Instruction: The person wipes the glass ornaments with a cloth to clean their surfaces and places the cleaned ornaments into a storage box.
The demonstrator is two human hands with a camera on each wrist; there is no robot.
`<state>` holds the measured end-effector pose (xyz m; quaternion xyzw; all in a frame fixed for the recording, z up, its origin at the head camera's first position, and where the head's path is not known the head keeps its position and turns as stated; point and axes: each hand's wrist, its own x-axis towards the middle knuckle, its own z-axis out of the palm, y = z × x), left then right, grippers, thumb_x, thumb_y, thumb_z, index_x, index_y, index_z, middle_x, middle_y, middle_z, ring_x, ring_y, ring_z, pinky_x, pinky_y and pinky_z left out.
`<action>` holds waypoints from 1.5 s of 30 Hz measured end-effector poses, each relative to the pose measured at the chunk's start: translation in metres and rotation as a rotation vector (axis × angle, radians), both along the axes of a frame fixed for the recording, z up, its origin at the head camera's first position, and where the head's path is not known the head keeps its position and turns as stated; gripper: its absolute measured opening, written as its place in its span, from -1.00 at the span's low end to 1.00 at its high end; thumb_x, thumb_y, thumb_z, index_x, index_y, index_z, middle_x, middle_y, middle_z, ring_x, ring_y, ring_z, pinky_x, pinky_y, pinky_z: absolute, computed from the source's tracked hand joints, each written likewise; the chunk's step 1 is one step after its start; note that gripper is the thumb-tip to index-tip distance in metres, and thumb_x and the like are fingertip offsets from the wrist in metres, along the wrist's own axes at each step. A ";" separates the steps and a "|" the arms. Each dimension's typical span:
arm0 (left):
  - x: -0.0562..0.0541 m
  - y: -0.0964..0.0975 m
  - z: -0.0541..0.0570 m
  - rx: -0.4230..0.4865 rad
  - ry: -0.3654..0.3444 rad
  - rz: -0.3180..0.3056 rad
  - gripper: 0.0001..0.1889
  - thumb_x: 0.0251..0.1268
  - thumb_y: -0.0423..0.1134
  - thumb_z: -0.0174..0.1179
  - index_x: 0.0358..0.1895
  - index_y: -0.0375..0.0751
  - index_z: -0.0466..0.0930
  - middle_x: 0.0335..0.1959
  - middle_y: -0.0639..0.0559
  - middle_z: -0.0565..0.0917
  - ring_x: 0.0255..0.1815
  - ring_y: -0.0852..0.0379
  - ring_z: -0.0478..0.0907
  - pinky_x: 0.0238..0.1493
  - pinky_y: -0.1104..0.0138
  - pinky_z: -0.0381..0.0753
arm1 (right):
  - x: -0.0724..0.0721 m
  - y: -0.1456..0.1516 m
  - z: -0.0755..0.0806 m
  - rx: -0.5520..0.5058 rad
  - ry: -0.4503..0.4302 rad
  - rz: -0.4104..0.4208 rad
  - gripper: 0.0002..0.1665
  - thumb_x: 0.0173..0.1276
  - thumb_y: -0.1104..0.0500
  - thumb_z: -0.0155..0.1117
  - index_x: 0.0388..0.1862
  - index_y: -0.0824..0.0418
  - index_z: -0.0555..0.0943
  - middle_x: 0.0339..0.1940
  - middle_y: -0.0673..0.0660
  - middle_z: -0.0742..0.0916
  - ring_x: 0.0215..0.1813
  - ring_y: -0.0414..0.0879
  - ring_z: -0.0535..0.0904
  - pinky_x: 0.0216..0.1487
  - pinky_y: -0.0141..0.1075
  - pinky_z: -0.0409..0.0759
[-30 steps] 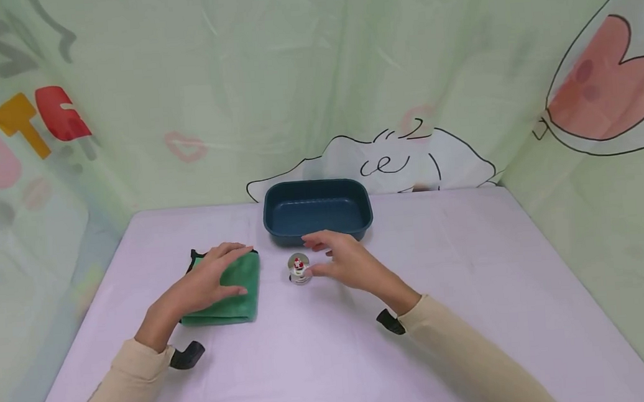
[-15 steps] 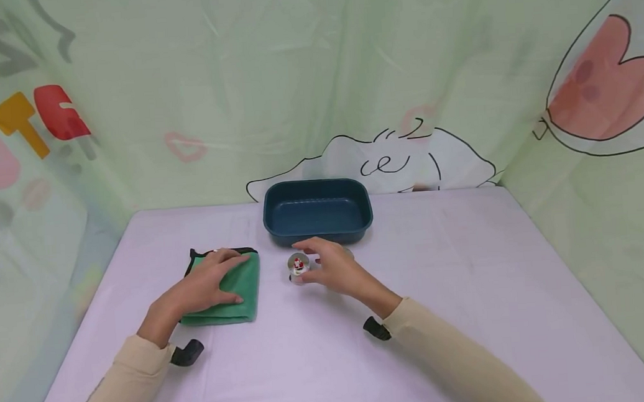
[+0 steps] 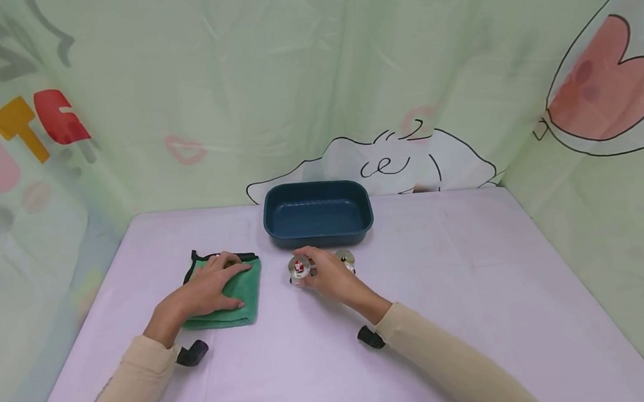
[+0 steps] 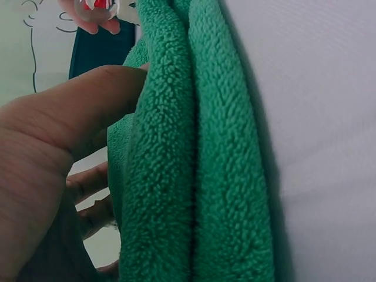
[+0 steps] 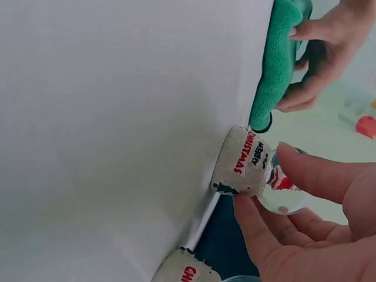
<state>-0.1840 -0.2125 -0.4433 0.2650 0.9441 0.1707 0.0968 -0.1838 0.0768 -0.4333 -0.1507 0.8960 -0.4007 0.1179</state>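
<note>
A snow globe point(image 3: 298, 267) with a small red-and-white figure stands on the table in front of the basin. My right hand point(image 3: 330, 277) pinches it, thumb on one side and fingers on the other, as the right wrist view shows; its white base point(image 5: 239, 161) carries "Merry Christmas" lettering. Behind that hand sits a second snow globe point(image 3: 346, 259), partly hidden. To the left lies a folded green cloth point(image 3: 244, 297) with black edging. My left hand point(image 3: 207, 290) rests over it with fingers spread and the thumb touching the cloth; what lies beneath the palm is hidden.
A dark blue rectangular basin point(image 3: 319, 235) stands at the back of the table, close behind the globes. The table has a pale lilac cover point(image 3: 464, 303). A printed pale green curtain point(image 3: 269, 92) hangs behind it and along both sides.
My right hand has moved left and down onto the front snow globe and now pinches it, uncovering the second globe. My left hand has sunk slightly onto the green cloth.
</note>
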 end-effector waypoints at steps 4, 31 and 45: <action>0.000 0.000 -0.001 -0.007 -0.008 0.009 -0.27 0.18 -0.01 0.49 0.42 -0.07 0.47 0.33 -0.14 0.38 0.35 -0.22 0.28 0.27 -0.35 0.30 | 0.000 -0.002 -0.003 0.000 0.042 -0.016 -0.33 0.24 0.44 0.46 0.34 0.24 0.53 0.29 0.21 0.64 0.25 0.08 0.60 0.29 -0.05 0.58; 0.003 -0.010 0.009 0.258 0.044 -0.002 -0.69 0.31 -0.44 0.31 0.05 -0.04 0.69 0.00 0.13 0.59 0.01 0.12 0.54 0.05 0.15 0.60 | 0.007 0.007 0.010 -0.087 0.058 0.098 -0.47 0.20 0.19 0.58 0.12 0.09 0.57 0.05 0.05 0.72 0.14 -0.02 0.64 0.16 -0.11 0.66; 0.006 0.004 0.038 0.657 0.072 0.019 -0.66 0.37 -0.43 0.30 0.14 -0.04 0.65 0.15 0.07 0.57 0.18 0.15 0.49 0.07 0.03 0.61 | 0.007 0.027 0.044 -0.253 0.119 0.140 -0.48 0.24 0.18 0.53 0.17 -0.04 0.62 0.02 -0.05 0.70 0.09 -0.06 0.62 0.11 -0.13 0.68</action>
